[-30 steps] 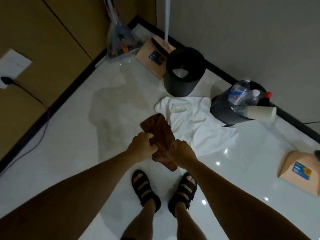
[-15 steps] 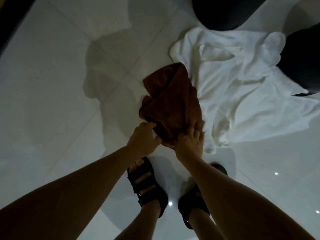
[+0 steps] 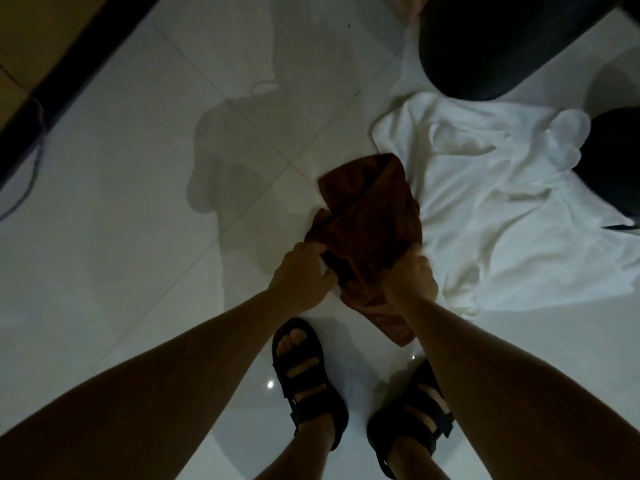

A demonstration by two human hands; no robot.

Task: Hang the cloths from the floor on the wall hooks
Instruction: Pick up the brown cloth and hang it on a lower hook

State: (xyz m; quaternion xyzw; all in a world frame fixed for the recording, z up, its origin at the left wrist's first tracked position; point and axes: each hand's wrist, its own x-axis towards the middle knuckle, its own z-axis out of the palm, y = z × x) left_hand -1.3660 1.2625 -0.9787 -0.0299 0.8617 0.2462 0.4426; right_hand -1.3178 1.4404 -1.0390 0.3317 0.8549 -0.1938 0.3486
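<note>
A brown cloth (image 3: 370, 216) lies bunched on the white tiled floor just ahead of my feet. My left hand (image 3: 303, 275) grips its left edge and my right hand (image 3: 412, 277) grips its right edge, both with fingers closed on the fabric. A corner of the brown cloth hangs down under my right wrist. A larger white cloth (image 3: 491, 216) is spread crumpled on the floor to the right, touching the brown one. No wall hooks are in view.
A black bin (image 3: 495, 46) stands at the top right, and a second dark container (image 3: 620, 161) sits at the right edge. A dark skirting board (image 3: 69, 67) and a thin cable (image 3: 31, 168) run along the left wall. My sandalled feet (image 3: 308, 386) stand below the cloth.
The view has dropped closer to the floor since a second ago. My hands have spread apart along the brown cloth and closed on its two sides.
</note>
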